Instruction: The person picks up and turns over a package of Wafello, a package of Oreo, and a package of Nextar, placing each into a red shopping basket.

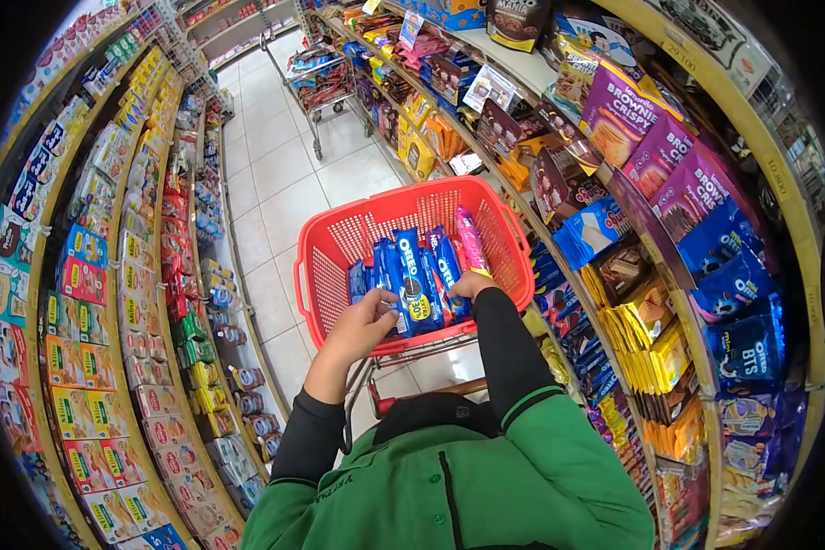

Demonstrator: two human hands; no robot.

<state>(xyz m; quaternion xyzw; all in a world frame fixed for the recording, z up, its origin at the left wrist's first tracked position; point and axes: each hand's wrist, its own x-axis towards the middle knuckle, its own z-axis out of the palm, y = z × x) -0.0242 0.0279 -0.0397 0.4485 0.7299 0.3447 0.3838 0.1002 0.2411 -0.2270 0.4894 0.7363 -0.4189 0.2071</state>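
Several blue Oreo packs (416,286) stand upright side by side in a red plastic basket (335,247). My left hand (362,321) is at the left front of these packs, thumb and fingers apart, with its fingertips beside a blue wrapper. At the right, my right hand (472,286) has its fingers bent around the top edge of another Oreo pack (446,268); part of its grip is hidden. A pink pack (469,240) leans against the basket's right side, just beyond the right hand.
The basket rests on a cart with a reddish handle (431,396). Shelves of boxed goods (92,412) line the left, and snack shelves with purple brownie bags (623,110) line the right. Farther along the tiled aisle (275,183) stands another loaded cart (323,82).
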